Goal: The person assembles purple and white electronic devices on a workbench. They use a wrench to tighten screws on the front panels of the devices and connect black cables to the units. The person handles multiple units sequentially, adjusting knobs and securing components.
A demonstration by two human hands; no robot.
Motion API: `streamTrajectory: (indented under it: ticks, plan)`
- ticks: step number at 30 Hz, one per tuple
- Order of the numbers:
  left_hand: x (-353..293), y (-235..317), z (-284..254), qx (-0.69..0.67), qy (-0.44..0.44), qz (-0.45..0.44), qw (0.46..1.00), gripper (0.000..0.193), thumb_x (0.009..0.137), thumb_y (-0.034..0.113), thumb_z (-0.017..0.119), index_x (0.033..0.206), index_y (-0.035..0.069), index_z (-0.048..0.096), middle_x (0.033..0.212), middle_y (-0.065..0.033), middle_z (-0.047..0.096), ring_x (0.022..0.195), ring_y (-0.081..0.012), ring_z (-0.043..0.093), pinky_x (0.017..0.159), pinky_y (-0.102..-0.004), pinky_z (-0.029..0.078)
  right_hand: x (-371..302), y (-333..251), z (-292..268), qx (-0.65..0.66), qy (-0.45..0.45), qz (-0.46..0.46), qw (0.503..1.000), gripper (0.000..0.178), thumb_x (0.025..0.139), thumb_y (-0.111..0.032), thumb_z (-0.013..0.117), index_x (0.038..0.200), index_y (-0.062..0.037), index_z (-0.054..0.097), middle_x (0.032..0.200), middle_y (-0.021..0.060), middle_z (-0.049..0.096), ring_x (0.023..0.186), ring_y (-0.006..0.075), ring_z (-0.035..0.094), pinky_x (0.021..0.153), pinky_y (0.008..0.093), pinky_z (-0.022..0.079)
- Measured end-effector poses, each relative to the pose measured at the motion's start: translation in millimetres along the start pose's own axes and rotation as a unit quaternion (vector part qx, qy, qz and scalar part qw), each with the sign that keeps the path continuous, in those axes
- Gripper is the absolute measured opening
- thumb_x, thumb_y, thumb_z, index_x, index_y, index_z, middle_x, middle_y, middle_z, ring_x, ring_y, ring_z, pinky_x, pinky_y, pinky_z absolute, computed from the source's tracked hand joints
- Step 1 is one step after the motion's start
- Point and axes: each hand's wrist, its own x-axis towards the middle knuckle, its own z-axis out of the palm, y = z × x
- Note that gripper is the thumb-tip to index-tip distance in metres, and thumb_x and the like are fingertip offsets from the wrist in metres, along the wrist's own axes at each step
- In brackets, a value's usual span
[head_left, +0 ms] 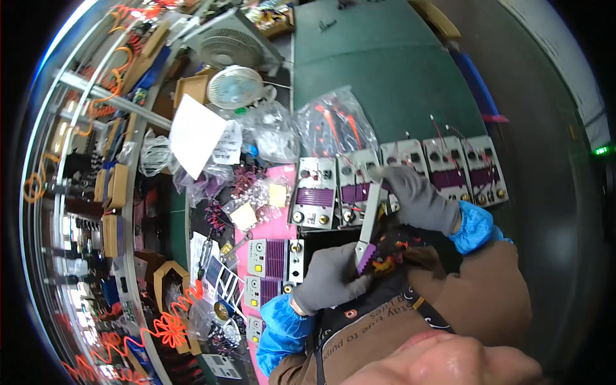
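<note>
A grey-and-purple unit (369,219) is held tilted, edge-on, between left hand (330,279) and right hand (420,200).

Green bench (385,70): grey-purple units (314,196) in row, clear bag (336,122), pink mat (281,172) bearing more units (276,255).
</note>
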Motion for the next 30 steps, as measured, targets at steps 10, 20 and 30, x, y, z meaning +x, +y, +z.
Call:
streamTrajectory:
  ticks: [10, 20, 30]
  plan:
    - [-32.2, -44.8, 22.1, -0.171, 0.109, -0.037, 0.978, 0.042, 0.075, 0.010, 0.073, 0.116, 0.001, 0.064, 0.086, -0.0123, 0.068, 0.076, -0.0147, 0.063, 0.072, -0.0295, 0.052, 31.7, -16.8, 14.7, -0.026, -0.050, -0.028, 0.998, 0.080, 0.051, -0.032, 0.092, 0.114, -0.0057, 0.051, 0.108, 0.0160, 0.058, 0.099, 0.0381, 0.060, 0.088, 0.0470, 0.047]
    - [-81.9, -59.7, 46.3, -0.283, 0.235, -0.162, 0.915, 0.047, 0.082, 0.019, 0.077, 0.122, -0.002, 0.063, 0.101, -0.0056, 0.070, 0.090, -0.0086, 0.061, 0.083, -0.0286, 0.051, 71.8, -36.4, 57.0, 0.043, -0.199, -0.128, 0.971, 0.086, 0.055, -0.039, 0.090, 0.124, -0.0065, 0.050, 0.109, 0.0126, 0.059, 0.104, 0.0346, 0.060, 0.088, 0.0451, 0.046]
    - [-139.8, -72.5, 46.8, -0.372, 0.191, -0.159, 0.895, 0.074, 0.082, 0.037, 0.082, 0.139, 0.001, 0.051, 0.118, -0.0072, 0.067, 0.103, -0.0121, 0.061, 0.092, -0.0302, 0.049, 80.0, -66.4, 80.4, 0.129, -0.237, -0.124, 0.955, 0.086, 0.056, -0.055, 0.085, 0.121, -0.0059, 0.059, 0.110, 0.0128, 0.064, 0.105, 0.0340, 0.061, 0.093, 0.0438, 0.045]
